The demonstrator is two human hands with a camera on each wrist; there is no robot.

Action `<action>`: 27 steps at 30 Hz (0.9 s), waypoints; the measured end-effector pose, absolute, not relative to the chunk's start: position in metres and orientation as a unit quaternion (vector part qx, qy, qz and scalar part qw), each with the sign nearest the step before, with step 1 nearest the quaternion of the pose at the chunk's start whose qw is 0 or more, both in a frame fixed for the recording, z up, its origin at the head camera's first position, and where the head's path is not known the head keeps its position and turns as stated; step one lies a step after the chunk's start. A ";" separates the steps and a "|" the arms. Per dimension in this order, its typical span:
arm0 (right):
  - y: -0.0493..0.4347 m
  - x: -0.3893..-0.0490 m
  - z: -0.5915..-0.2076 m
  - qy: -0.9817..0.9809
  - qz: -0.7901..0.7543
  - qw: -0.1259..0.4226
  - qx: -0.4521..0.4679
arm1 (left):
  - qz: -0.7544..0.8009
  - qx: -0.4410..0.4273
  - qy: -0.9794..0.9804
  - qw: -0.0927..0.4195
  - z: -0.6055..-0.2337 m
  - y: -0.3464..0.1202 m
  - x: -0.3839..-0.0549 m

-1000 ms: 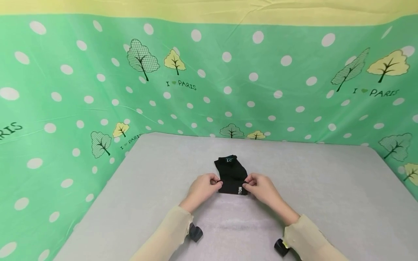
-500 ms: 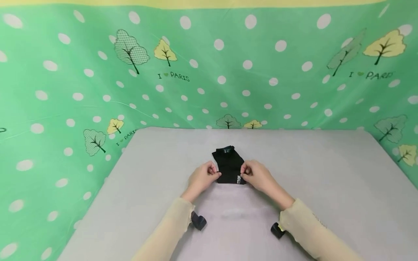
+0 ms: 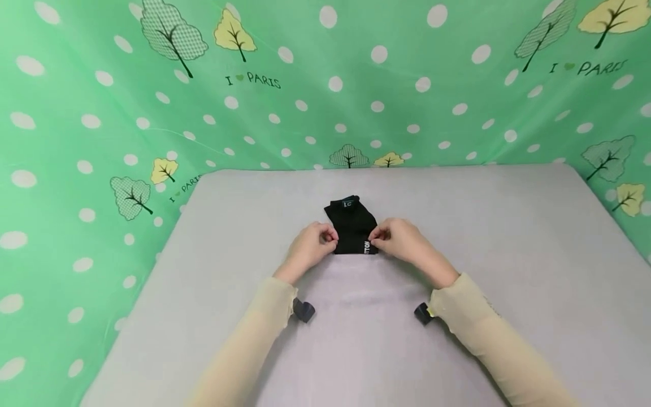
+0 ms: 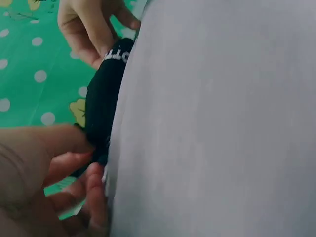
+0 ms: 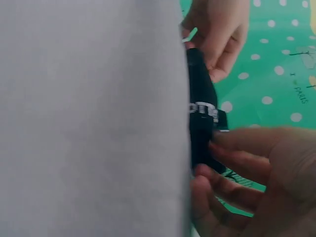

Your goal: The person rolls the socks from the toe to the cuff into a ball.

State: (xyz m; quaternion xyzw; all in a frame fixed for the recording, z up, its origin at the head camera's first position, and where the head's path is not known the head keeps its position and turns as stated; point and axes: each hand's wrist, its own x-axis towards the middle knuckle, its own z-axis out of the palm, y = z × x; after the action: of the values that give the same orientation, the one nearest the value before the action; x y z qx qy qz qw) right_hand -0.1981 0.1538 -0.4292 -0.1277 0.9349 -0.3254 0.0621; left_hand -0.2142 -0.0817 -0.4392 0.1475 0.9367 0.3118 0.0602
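Sock [image 3: 354, 223], black, is seen in the head view on the grey table [image 3: 234, 226], ahead of the wrists and near the far edge. Its long axis is pointed away from the person, with the far end, marked by a small label [image 3: 347, 204], tipped a little to the left. The near end is set crosswise and is flanked by both hands: its left edge is pinched by the left hand [image 3: 311, 246], its right edge by the right hand [image 3: 404, 242], just beside the white lettering [image 3: 367, 247]. Neither hand is placed clearly nearer, since the cloth is touched by both; most of its length is left beyond the fingertips.

In the left wrist view, the sock is shown stretched between the two hands, low against the table. Its nearer side is grasped between the left thumb and fingers, which are blurred; the lettering is found at the other side, by the right fingers. How far the cloth is lifted, if at all, cannot be told.

In the right wrist view, the same span is seen from the opposite side. The sock is gripped by the right thumb and fingers, and the left hand is seen at its farther edge.
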 end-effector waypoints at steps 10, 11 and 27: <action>0.153 -0.164 -0.411 0.949 -0.256 0.035 -0.182 | 0.125 0.257 0.958 0.032 -0.414 -0.082 -0.181; 0.152 -0.161 -0.410 0.951 -0.250 0.034 -0.182 | 0.112 0.261 0.959 0.027 -0.413 -0.080 -0.177; 0.162 -0.107 -0.396 0.949 -0.269 0.017 -0.161 | 0.110 0.274 0.953 0.062 -0.391 -0.067 -0.138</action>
State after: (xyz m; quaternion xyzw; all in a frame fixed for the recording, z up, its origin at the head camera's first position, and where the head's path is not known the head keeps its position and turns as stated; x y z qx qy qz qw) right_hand -0.1068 0.1616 -0.3956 -0.1606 0.9494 -0.2694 0.0171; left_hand -0.1382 -0.0672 -0.3909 0.2738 0.9535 0.1103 0.0616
